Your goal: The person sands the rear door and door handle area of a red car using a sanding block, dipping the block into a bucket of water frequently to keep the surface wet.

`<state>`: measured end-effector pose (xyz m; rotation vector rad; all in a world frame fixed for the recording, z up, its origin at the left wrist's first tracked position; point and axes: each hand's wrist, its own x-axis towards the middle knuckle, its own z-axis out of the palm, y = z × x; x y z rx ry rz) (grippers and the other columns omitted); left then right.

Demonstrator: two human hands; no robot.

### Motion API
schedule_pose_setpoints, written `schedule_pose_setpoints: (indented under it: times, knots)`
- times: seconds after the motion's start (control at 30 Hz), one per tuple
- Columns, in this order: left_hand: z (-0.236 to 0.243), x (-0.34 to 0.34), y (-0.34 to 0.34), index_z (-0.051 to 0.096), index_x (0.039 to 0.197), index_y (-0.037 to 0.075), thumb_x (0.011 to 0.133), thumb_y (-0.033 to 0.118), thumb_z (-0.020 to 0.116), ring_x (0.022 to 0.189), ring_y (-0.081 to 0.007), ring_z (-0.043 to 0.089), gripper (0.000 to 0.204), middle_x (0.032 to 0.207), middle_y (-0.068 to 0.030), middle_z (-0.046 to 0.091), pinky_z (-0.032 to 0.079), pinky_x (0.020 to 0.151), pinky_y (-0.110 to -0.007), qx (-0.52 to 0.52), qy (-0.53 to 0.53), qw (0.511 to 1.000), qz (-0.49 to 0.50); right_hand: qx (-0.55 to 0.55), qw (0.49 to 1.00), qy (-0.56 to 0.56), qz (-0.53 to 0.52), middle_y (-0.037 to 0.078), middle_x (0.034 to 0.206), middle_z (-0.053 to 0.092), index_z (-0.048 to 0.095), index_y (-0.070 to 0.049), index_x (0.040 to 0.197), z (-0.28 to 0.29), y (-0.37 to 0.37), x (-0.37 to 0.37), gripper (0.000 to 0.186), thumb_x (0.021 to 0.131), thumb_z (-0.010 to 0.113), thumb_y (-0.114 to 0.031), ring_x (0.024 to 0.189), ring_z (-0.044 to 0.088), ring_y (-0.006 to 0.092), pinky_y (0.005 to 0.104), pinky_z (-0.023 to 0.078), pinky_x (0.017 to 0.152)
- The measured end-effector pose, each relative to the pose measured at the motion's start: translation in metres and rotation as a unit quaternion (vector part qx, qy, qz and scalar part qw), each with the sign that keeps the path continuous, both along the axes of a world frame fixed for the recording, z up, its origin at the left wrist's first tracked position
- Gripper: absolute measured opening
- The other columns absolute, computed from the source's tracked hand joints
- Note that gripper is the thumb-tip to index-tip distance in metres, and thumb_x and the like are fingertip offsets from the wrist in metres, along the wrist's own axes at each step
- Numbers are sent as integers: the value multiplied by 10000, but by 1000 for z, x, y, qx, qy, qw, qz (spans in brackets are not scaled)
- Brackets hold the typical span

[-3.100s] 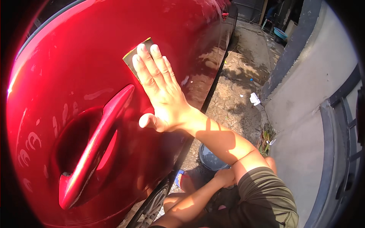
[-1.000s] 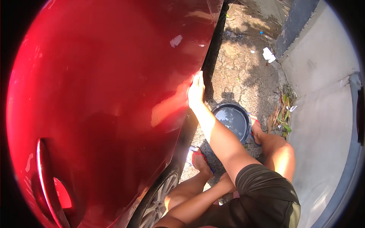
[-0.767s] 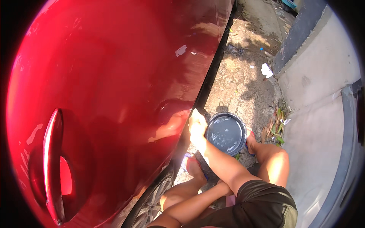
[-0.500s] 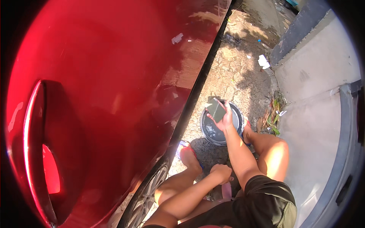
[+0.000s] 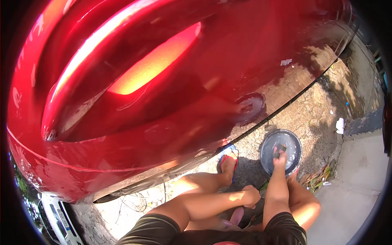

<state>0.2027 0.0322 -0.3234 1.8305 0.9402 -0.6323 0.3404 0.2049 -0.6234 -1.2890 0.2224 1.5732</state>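
— Red car panel, very shiny, fills most of the head view. Where are the hands?

— Right hand is stretched forward and down into the round dark bucket that stands on the rough ground, just beside the lower edge of the car. The fingers are closed around a small sponge, dark with a bit of yellow-green. So the sponge is inside the bucket, a little past the middle, above soapy water.

— And the left one?

— Left hand rests near the knee, curled loosely into a narrow fist; if it holds something, I cannot tell. It is well apart from the bucket, so the right hand is clearly the nearer one.

— Which way does the sponge point?

— It is small in the picture. Its long axis seems to run about along the forearm, away from the person toward the car side, but I cannot be sure. From the sponge, the car panel lies up and to the left.

— Anything else around?

— One foot in a red and blue sandal between the car and the bucket, dry leaves near the right knee, and a white scrap on the ground further away.
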Motion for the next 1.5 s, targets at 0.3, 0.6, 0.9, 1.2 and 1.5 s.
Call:
schedule_pose_setpoints:
  times: [0.3,0.6,0.9,1.2,1.5]
  knots:
    - [-14,-14,-23,818,1028,111,870,419,744,949,-343,764,353,1064,-138,784,602,795,-488,93,18,990,103,673,668,-243,206,211,1650,331,287,61,1592,429,-34,-188,613,1106,373,-302,1541,288,343,469,189,1267]
    - [21,-84,-129,622,1320,67,952,470,673,1140,-418,672,548,1179,-207,718,533,976,-504,260,-61,940,214,791,244,-544,137,171,1712,217,254,-27,1633,575,-179,-328,959,998,308,-743,1586,175,390,548,67,1276]
    - [56,-129,-139,705,1159,4,948,478,672,1019,-385,731,520,1010,-195,762,582,873,-494,182,55,963,192,817,184,-539,92,302,1679,189,174,56,1622,525,-121,-293,1070,973,286,-787,1575,142,463,543,68,1281]
    - [96,-98,-118,652,1301,42,958,472,662,968,-377,740,551,948,-184,761,581,831,-487,264,-27,945,189,850,98,-512,82,230,1703,184,185,4,1638,519,-114,-287,1033,979,344,-776,1592,157,369,480,64,1299]
    - [112,-90,-118,662,1248,10,911,433,710,1041,-358,733,543,1074,-181,760,575,883,-494,237,-29,949,205,826,92,-530,167,239,1699,190,216,33,1622,650,-155,-334,1070,961,319,-802,1592,155,369,471,82,1296]
